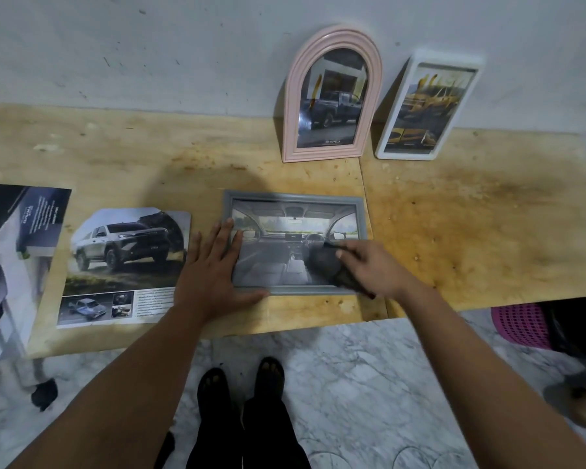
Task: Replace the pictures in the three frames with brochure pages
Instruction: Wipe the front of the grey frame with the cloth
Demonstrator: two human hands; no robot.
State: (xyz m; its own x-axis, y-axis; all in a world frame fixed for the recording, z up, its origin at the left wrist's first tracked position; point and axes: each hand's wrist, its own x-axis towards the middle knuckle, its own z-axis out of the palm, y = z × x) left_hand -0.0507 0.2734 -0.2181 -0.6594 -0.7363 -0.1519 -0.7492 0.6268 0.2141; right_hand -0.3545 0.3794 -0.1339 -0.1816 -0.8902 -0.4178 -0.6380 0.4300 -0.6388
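A grey rectangular frame [293, 197] lies flat on the wooden table [471, 231], showing a car-interior page. My left hand [214, 270] lies flat and spread on the frame's left edge, fingers apart. My right hand [369, 269] rests on the frame's lower right part, closed on a dark cloth [325, 262] that lies on the glass. A pink arched frame [332, 93] with a dark pickup picture and a white frame [427, 106] with a yellow car picture lean upright against the wall behind.
A cut brochure page [126, 265] with a silver pickup lies left of the grey frame. Another brochure sheet [11, 258] overhangs the table's left end. A pink basket [518, 326] stands on the marble floor at the right. My feet are below the table edge.
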